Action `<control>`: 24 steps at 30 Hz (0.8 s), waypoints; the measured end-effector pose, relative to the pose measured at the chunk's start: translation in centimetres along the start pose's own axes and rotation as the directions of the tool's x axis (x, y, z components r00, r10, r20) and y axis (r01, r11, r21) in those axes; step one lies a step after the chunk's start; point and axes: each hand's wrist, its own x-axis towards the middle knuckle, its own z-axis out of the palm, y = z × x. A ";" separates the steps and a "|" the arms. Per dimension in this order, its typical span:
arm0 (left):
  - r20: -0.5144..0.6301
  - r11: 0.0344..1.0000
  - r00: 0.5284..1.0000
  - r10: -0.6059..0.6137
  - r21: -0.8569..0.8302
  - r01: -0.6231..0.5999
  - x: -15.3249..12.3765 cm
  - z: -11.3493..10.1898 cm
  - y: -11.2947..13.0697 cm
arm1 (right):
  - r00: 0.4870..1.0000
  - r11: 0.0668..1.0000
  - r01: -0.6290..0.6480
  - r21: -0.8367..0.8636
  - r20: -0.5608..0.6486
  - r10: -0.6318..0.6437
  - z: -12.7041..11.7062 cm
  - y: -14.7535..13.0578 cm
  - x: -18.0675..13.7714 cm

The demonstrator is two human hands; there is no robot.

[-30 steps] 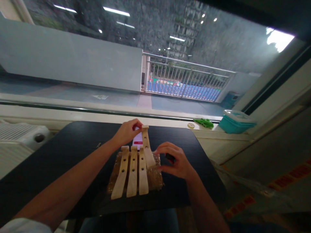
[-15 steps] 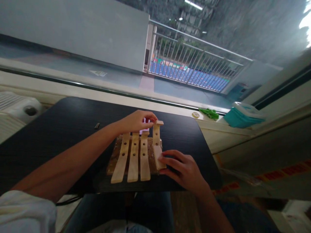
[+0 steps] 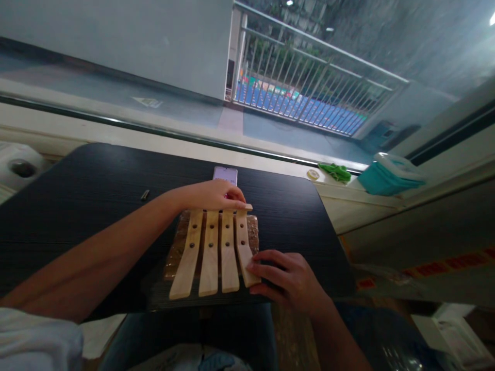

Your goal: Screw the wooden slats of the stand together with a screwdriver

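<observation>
Several pale wooden slats with holes lie side by side on a clear plastic packet on the black table. The rightmost slat lies flat beside the others. My left hand rests its fingers, held together, across the far ends of the slats. My right hand touches the near end of the rightmost slat with its fingertips, its fingers slightly spread.
A phone with a lit screen lies on the table beyond my left hand. A small dark object lies to the left. On the window ledge at right are a teal lidded box, a green cloth and a tape roll.
The rightmost slat, held tilted up before, now lies flat next to the others. My left hand came down onto the far ends. The view has tipped downwards.
</observation>
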 end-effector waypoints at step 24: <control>0.112 0.984 0.982 -0.153 -0.078 0.162 0.5 -0.5 -0.1 | 0.999 0.998 0.012 0.056 0.048 -0.015 0.3 0.9 0.3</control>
